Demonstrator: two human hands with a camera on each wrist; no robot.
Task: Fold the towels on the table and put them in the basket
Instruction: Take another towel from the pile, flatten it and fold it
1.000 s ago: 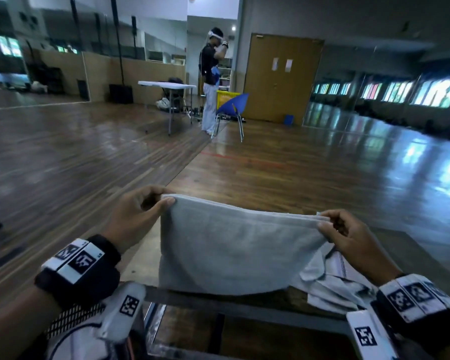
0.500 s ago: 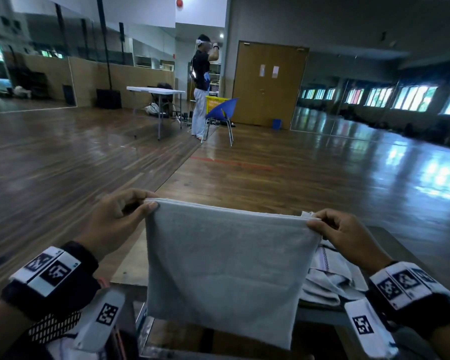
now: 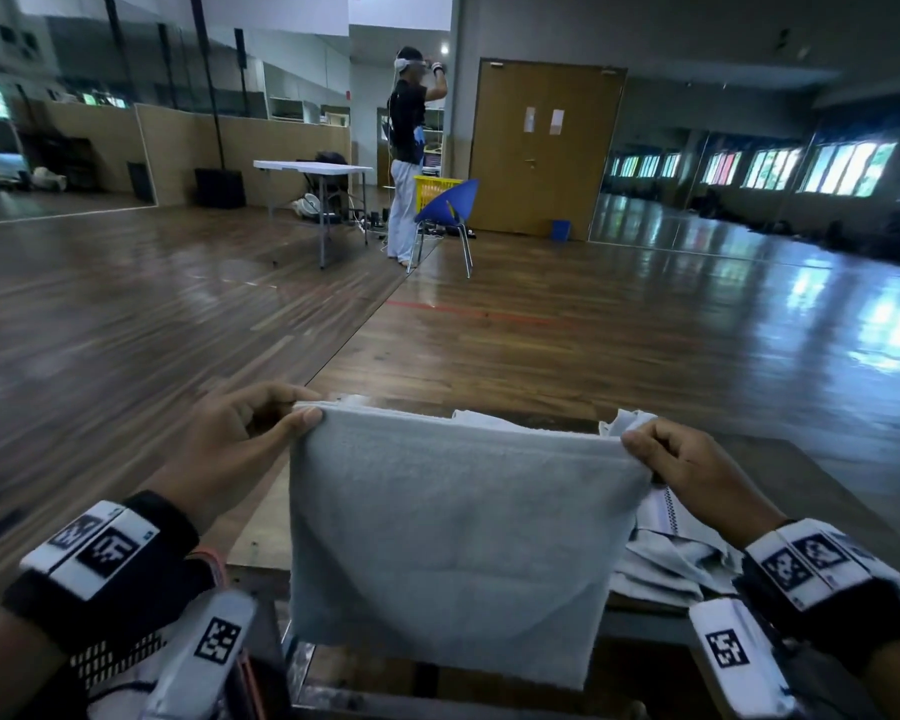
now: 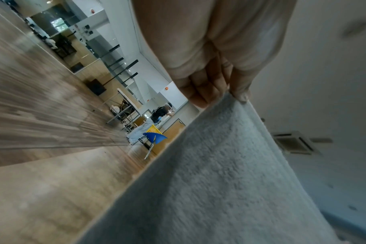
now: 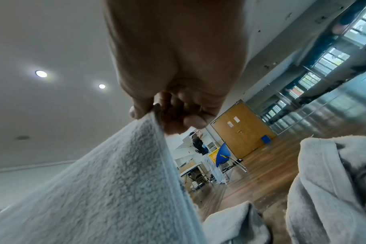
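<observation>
A pale grey towel (image 3: 453, 532) hangs folded in front of me, stretched flat between both hands above the near edge of the wooden table (image 3: 261, 532). My left hand (image 3: 240, 433) pinches its upper left corner, thumb in front; in the left wrist view the fingers (image 4: 201, 89) sit behind the towel (image 4: 219, 181). My right hand (image 3: 681, 459) pinches the upper right corner, and the right wrist view shows the thumb (image 5: 140, 109) on the towel (image 5: 107, 194). A heap of unfolded pale towels (image 3: 671, 553) lies on the table behind my right hand. No basket of mine is in view.
Wooden floor stretches ahead. Far off, a person (image 3: 409, 148) stands by a white folding table (image 3: 315, 168), a blue chair (image 3: 450, 202) and a yellow basket (image 3: 430, 187). Crumpled towels (image 5: 328, 181) fill the right wrist view's lower right. A brown double door (image 3: 541, 148) is behind.
Both hands have lifted the towel, so it now hangs free and longer over the table's near edge. My head has tilted up slightly. The grips are unchanged.
</observation>
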